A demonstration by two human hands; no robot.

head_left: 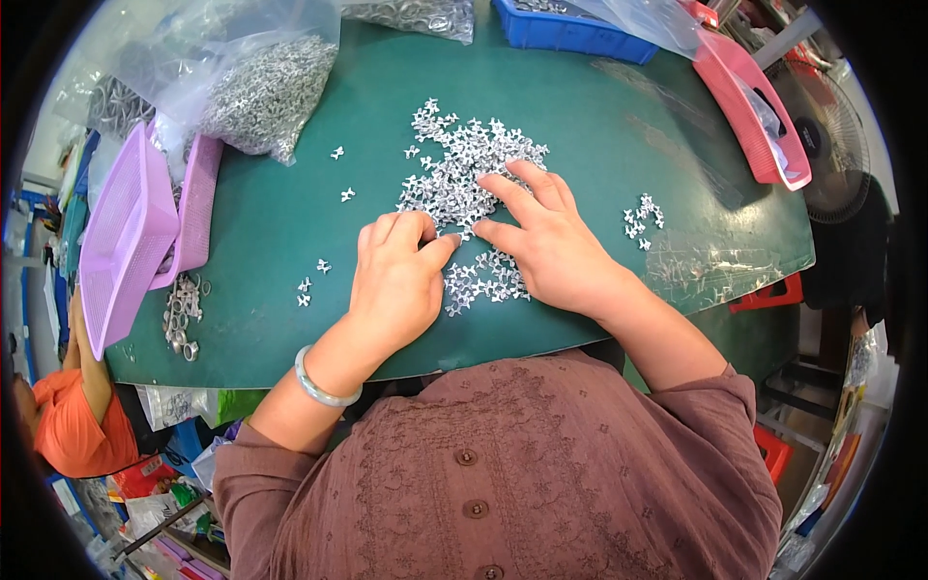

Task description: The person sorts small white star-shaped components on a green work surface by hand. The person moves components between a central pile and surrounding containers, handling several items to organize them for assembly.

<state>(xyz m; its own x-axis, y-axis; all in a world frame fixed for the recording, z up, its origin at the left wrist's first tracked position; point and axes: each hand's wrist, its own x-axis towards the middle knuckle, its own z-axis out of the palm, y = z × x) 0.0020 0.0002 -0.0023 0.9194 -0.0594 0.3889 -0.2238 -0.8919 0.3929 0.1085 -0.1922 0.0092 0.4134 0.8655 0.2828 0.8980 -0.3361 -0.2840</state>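
A heap of small silver pronged metal pieces (459, 169) lies on the green tabletop (280, 217) in front of me. At its near left edge is my left hand (394, 280), its fingers curled and its thumb close to the index finger. Whatever lies between those fingertips is too small to make out. My right hand (559, 246) rests over the heap's right side, fingers stretched out and spread, fingertips touching the pieces. A smaller patch of the same pieces (476, 287) lies between my hands, nearer to me, partly covered by the right hand.
A few stray pieces (304, 290) lie to the left, a small cluster (642, 220) to the right. Purple baskets (130, 237), metal rings (181, 314) and a full clear bag (271, 97) line the left. A blue tray (575, 37) and pink basket (744, 116) stand beyond.
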